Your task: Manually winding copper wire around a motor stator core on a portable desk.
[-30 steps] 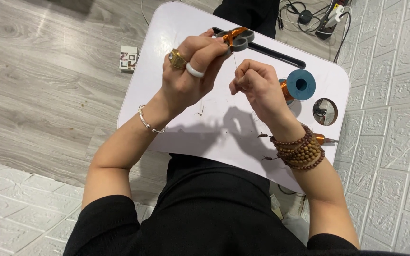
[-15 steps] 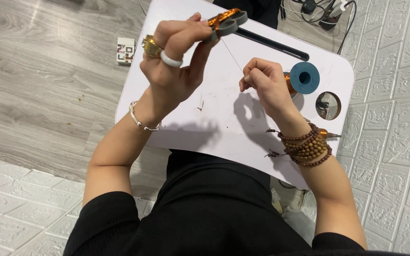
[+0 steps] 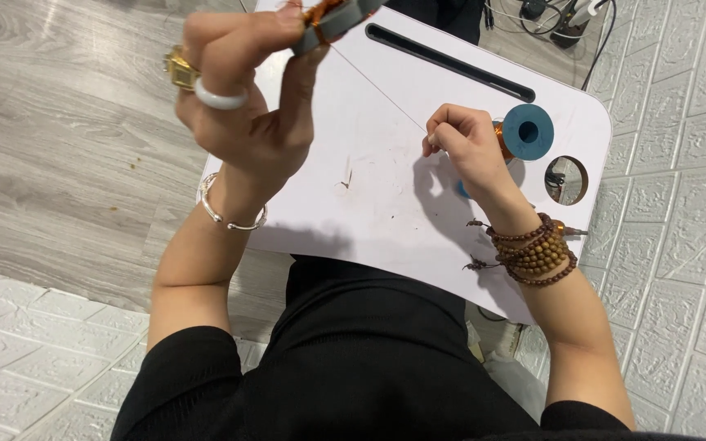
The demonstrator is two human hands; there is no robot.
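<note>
My left hand (image 3: 247,106) is raised high over the white lap table (image 3: 369,204) and grips a grey ring-shaped core wound with copper wire (image 3: 332,18) at the top edge of the view. A thin copper wire (image 3: 377,86) runs taut from that core down to my right hand (image 3: 463,147), which pinches it between fingertips just above the table. A blue spool of copper wire (image 3: 526,131) lies right beside my right hand. Rings sit on my left fingers, a bracelet on my left wrist, wooden beads on my right wrist.
The lap table has a long dark slot (image 3: 451,61) along its far side and a round cup hole (image 3: 566,180) at the right. Cables and a power strip (image 3: 565,16) lie on the floor beyond. Grey wood flooring is at left, white brick-pattern mat around.
My left hand has risen and come closer to the camera with the wound core, stretching the wire longer. My right hand stayed low near the blue spool, still pinching the wire.
</note>
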